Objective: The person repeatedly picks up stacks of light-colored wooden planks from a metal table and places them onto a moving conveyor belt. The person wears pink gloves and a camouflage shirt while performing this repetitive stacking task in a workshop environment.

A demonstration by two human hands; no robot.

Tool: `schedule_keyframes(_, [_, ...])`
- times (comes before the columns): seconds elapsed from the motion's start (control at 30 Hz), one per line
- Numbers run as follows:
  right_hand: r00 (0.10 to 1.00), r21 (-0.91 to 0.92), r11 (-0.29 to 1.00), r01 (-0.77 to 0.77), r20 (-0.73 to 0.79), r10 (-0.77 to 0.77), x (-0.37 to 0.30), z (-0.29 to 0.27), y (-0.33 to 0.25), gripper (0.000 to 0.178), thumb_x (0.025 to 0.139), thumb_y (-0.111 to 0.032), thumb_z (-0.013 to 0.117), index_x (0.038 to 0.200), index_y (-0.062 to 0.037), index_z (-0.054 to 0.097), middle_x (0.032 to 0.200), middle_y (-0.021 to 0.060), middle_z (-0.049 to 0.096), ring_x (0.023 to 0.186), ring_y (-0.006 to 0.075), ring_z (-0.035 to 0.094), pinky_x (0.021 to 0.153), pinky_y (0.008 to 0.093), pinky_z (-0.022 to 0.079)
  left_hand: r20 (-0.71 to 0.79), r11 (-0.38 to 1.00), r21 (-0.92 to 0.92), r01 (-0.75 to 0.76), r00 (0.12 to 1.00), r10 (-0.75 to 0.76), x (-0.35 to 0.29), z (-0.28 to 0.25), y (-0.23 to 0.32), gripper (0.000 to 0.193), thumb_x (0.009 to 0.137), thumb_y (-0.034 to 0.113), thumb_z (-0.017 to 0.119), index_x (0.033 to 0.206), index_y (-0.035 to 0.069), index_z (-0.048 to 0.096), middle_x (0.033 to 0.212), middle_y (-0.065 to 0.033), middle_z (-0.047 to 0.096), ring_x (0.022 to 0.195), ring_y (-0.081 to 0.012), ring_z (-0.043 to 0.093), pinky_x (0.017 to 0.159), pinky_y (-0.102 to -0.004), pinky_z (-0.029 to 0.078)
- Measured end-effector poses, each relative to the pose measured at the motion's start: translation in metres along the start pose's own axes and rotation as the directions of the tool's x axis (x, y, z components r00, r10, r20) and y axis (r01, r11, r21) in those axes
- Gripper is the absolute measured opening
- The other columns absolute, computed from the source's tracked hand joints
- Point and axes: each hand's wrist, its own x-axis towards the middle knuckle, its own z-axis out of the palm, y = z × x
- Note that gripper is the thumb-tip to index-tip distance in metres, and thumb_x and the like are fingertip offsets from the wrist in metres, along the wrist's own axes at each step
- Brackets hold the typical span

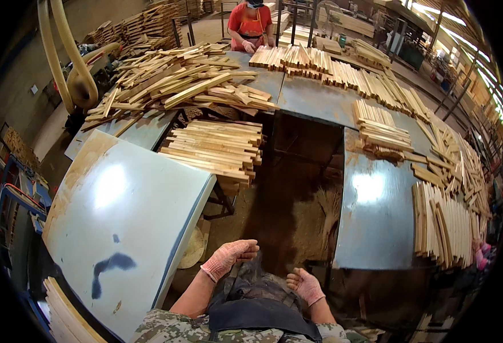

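My left hand (pixel 231 258), in a pinkish knit work glove, is held in front of my waist, its fingers loosely curled together. My right hand (pixel 306 286) wears the same kind of glove and is lower, closed with the fingers bent in. Neither hand shows anything in it, and they are apart. Between and below them is my dark apron (pixel 263 314). Nearest to the left hand is the edge of a pale metal-topped table (pixel 143 200). A blue-grey metal table (pixel 371 228) stands to the right of my right hand.
A neat stack of wood strips (pixel 211 146) lies beyond the left table, with a loose pile (pixel 188 80) behind it. More strips (pixel 443 223) are lined up on the right. A person in red (pixel 251 26) stands at the far side. Thick hoses (pixel 80 80) hang at left.
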Motion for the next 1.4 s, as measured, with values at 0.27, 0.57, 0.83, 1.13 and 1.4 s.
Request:
schedule_keyframes(0.27, [0.984, 0.009, 0.998, 0.061, -0.170, -0.058, 0.069, 0.075, -0.131, 0.019, 0.108, -0.025, 0.065, 0.104, -0.0093, 0.055, 0.093, 0.0120, 0.056, 0.083, 0.0294, 0.058, 0.072, 0.0418, 0.053, 0.014, 0.991, -0.123, 0.047, 0.999, -0.046, 0.185, 0.005, 0.105, 0.049, 0.106, 0.041, 0.069, 0.139, 0.005, 0.070, 0.130, -0.0086, 0.075, 0.115, -0.0193, 0.072, 0.105, -0.0371, 0.057])
schedule_keyframes(0.57, [0.943, -0.019, 0.994, 0.112, -0.314, -0.112, 0.156, 0.173, -0.303, 0.020, 0.107, -0.016, 0.062, 0.090, -0.0149, 0.051, 0.077, 0.0009, 0.036, 0.065, 0.0188, 0.039, 0.055, 0.0352, 0.034, 0.001, 0.998, -0.069, 0.014, 1.000, -0.014, 0.361, 0.021, 0.215, 0.043, 0.107, 0.038, 0.070, 0.136, 0.007, 0.072, 0.126, -0.0078, 0.076, 0.114, -0.0193, 0.073, 0.105, -0.0377, 0.058])
schedule_keyframes(0.83, [0.981, 0.172, 0.979, -0.105, 0.181, 0.074, 0.295, 0.151, -0.421, 0.015, 0.108, -0.025, 0.063, 0.104, -0.0119, 0.058, 0.091, 0.0099, 0.060, 0.078, 0.0246, 0.059, 0.064, 0.0365, 0.050, -0.178, 0.978, -0.200, 0.064, 0.979, -0.100, 0.467, -0.005, 0.244, 0.046, 0.103, 0.041, 0.072, 0.135, 0.007, 0.070, 0.121, -0.0088, 0.077, 0.109, -0.0220, 0.074, 0.100, -0.0388, 0.058])
schedule_keyframes(1.13, [0.982, -0.286, 0.941, -0.183, -0.095, 0.162, 0.445, 0.303, -0.551, 0.025, 0.105, -0.029, 0.070, 0.121, -0.0098, 0.065, 0.107, 0.0189, 0.071, 0.089, 0.0309, 0.069, 0.075, 0.0432, 0.060, -0.644, 0.926, -0.267, -0.267, 0.765, 0.035, 0.534, -0.067, 0.305, 0.056, 0.105, 0.041, 0.067, 0.141, -0.001, 0.060, 0.137, -0.0227, 0.069, 0.118, -0.0342, 0.071, 0.103, -0.0474, 0.059])
schedule_keyframes(1.4, [0.871, -0.479, 0.753, -0.451, -0.052, 0.488, 0.576, 0.435, -0.535, 0.034, 0.107, -0.026, 0.069, 0.134, -0.0059, 0.063, 0.118, 0.0226, 0.074, 0.096, 0.0329, 0.075, 0.085, 0.0455, 0.064, -0.844, 0.867, -0.246, -0.433, 0.535, 0.028, 0.576, -0.184, 0.431, 0.100, 0.107, 0.061, 0.056, 0.174, 0.004, 0.010, 0.179, -0.0274, 0.012, 0.166, -0.0433, 0.015, 0.134, -0.0534, 0.017])
